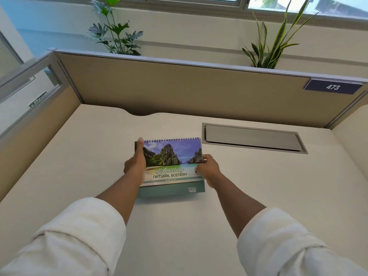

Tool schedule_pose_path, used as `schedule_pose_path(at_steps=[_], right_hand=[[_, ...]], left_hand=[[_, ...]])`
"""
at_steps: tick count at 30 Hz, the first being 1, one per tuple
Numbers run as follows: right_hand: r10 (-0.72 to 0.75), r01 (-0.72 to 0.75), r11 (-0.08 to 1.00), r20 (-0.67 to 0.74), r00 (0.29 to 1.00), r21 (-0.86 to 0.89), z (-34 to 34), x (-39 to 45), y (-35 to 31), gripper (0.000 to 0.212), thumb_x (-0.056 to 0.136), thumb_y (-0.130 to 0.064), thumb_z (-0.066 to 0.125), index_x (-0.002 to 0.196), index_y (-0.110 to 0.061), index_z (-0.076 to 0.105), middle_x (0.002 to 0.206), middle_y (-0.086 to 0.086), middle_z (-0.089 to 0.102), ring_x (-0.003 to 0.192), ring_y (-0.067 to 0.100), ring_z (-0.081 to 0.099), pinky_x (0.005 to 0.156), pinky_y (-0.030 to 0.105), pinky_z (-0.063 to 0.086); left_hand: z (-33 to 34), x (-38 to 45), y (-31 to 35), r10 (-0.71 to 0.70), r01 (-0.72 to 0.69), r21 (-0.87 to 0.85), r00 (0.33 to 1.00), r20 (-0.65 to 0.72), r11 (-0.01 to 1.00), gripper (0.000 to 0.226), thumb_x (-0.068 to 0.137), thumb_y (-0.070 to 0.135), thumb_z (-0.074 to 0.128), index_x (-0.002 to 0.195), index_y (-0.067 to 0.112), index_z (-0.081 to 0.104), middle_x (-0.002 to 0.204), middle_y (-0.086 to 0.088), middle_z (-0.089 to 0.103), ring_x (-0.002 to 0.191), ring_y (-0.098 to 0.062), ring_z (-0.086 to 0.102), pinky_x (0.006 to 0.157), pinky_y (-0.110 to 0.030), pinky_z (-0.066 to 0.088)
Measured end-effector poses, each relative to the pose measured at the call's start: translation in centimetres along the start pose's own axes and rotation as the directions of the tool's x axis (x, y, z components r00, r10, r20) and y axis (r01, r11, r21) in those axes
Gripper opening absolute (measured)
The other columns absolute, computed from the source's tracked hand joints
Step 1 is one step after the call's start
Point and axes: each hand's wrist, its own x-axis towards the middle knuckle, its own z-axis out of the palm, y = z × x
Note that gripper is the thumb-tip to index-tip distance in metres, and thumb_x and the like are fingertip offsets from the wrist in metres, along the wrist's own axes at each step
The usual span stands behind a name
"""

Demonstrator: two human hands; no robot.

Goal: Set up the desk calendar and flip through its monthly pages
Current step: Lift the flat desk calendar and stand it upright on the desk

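Observation:
A spiral-bound desk calendar (173,166) stands in the middle of the cream desk (179,226), its cover facing me with a photo of cliffs and water and the words "Amazing Natural Scenery". The wire binding runs along its top edge. My left hand (135,164) grips the calendar's left edge, thumb reaching up to the top corner. My right hand (209,169) holds the right edge, fingers wrapped around it near the middle. The calendar's back and stand are hidden behind the cover.
A grey cable hatch (253,138) is set into the desk at the back right. Beige partition walls (179,86) enclose the desk at the back and sides, with a "473" plate (333,87). Two plants (272,42) stand behind the partition.

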Motion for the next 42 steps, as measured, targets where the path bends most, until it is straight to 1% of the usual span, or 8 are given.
schedule_pose_path(at_steps=[4,7,11,14,18,25,34,42], right_hand=[[-0.081,0.082,0.996,-0.037,0.996,0.023,-0.5,0.4,-0.3,0.034,0.084,0.005,0.052,0.106,-0.020,0.050,0.105,0.006,0.062,0.096,0.028,0.064,0.082,0.045,0.059],[-0.111,0.115,0.992,-0.081,0.991,0.046,-0.6,0.6,-0.5,0.035,0.084,0.005,0.053,0.106,-0.022,0.049,0.100,0.001,0.060,0.090,0.024,0.065,0.078,0.047,0.061],[-0.126,0.135,0.989,-0.131,0.983,0.060,-0.6,1.1,-0.8,0.034,0.088,0.002,0.056,0.114,-0.019,0.049,0.110,0.007,0.063,0.097,0.029,0.066,0.083,0.048,0.059],[-0.162,0.177,0.980,-0.160,0.974,0.088,-0.5,1.5,-1.0,0.032,0.090,-0.005,0.062,0.117,-0.015,0.051,0.115,0.006,0.063,0.099,0.029,0.067,0.085,0.047,0.058],[-0.210,0.224,0.967,-0.120,0.970,0.120,-0.5,2.0,-1.4,0.038,0.090,-0.008,0.064,0.125,-0.014,0.050,0.119,0.005,0.062,0.103,0.028,0.067,0.088,0.046,0.058],[-0.244,0.253,0.961,-0.095,0.965,0.107,0.1,3.0,-1.3,0.041,0.090,-0.005,0.063,0.127,-0.014,0.047,0.111,0.001,0.062,0.101,0.021,0.061,0.095,0.047,0.054],[-0.249,0.253,0.961,-0.044,0.967,0.115,1.0,4.5,-2.7,0.048,0.090,-0.003,0.061,0.132,-0.015,0.042,0.120,0.005,0.064,0.112,0.027,0.062,0.096,0.046,0.053],[-0.236,0.239,0.964,-0.040,0.971,0.114,1.8,5.8,-3.0,0.047,0.091,-0.001,0.057,0.133,-0.014,0.040,0.124,0.010,0.063,0.111,0.029,0.063,0.094,0.049,0.054]], left_hand=[[0.9,-0.3,1.9,0.003,-0.003,-0.050,1.000,0.000,0.999,0.100,0.044,0.100,0.046,0.093,0.013,0.056,0.092,-0.007,0.065,0.082,-0.026,0.067,0.074,-0.037,0.057],[1.6,-0.3,3.1,0.019,-0.016,-0.083,0.999,0.027,0.996,0.097,0.045,0.097,0.052,0.093,0.013,0.056,0.091,-0.006,0.066,0.082,-0.024,0.067,0.072,-0.036,0.056],[2.5,0.1,4.6,0.081,-0.075,-0.112,0.995,0.055,0.991,0.081,0.057,0.081,0.063,0.100,0.013,0.059,0.094,-0.006,0.068,0.077,-0.021,0.066,0.058,-0.031,0.049],[2.9,0.5,5.3,0.133,-0.130,-0.077,0.990,0.035,0.989,0.073,0.060,0.075,0.060,0.097,0.012,0.059,0.098,-0.008,0.067,0.082,-0.022,0.064,0.063,-0.032,0.049],[2.9,1.0,5.6,0.183,-0.182,-0.037,0.982,0.038,0.983,0.060,0.063,0.074,0.052,0.080,0.017,0.056,0.090,-0.007,0.067,0.080,-0.025,0.067,0.065,-0.034,0.054],[3.0,2.3,6.1,0.283,-0.280,-0.047,0.956,0.080,0.959,0.065,0.064,0.071,0.050,0.090,0.014,0.066,0.098,-0.011,0.071,0.090,-0.030,0.069,0.088,-0.048,0.056],[3.0,3.8,7.2,0.313,-0.308,-0.086,0.948,0.064,0.948,0.060,0.064,0.073,0.053,0.083,0.017,0.065,0.098,-0.008,0.071,0.096,-0.028,0.067,0.090,-0.045,0.055],[3.4,5.3,7.5,0.324,-0.314,-0.100,0.941,0.103,0.944,0.062,0.067,0.072,0.051,0.092,0.017,0.064,0.099,-0.008,0.071,0.094,-0.027,0.068,0.089,-0.046,0.056]])
